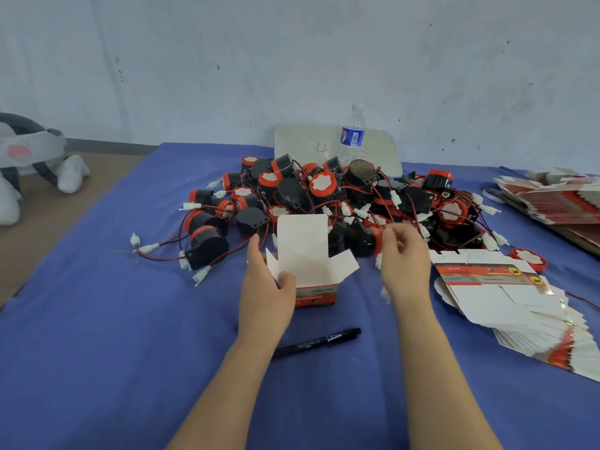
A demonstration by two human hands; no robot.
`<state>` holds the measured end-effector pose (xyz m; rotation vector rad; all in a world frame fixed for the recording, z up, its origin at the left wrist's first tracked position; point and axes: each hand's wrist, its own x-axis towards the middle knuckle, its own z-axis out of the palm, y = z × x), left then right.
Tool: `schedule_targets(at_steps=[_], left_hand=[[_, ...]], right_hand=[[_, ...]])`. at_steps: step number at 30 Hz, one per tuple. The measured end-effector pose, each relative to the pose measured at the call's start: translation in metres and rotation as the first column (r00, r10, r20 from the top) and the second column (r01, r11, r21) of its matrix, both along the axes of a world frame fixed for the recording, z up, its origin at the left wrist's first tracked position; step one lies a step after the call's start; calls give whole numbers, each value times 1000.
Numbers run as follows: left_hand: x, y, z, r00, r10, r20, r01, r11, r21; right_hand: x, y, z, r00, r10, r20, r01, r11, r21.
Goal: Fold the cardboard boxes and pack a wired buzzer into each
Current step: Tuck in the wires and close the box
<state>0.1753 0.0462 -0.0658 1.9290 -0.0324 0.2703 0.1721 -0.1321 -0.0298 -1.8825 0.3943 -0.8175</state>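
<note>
Blue-clothed counter (97, 319). Left hand (266, 284) grips the cardboard box (313, 287) by its left wall. The box stands upright, flaps open, with the wired buzzer pile (341, 196) just behind. Right hand (404, 258) hovers beside the box, fingers curled, blurred — cannot tell if it grasps anything. Flat box stack (519, 303) lies at right.

Both bare forearms reach forward, converging slightly. Left hand (268, 284) grips the box (305, 245) at its side, thumb in front. Right hand (406, 261) back-up, fingers loosely curled, blurred; hold unclear.
</note>
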Motion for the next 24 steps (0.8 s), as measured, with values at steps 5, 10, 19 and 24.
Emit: schedule_targets(at_steps=[5,10,19,24], left_hand=[[-4,0,11,945,111,309,-80,990,-112],[-4,3,11,931,64,360,-61,998,-19],[-2,4,8,987,52,150,-54,998,10],[1,4,6,998,-25,-52,20,995,-103]], right_hand=[[-14,12,26,859,326,395,-480,780,401],[-12,19,27,861,263,435,-486,678,552],[-6,17,17,891,74,448,-422,498,758],[-6,17,12,874,80,479,-470,391,791]])
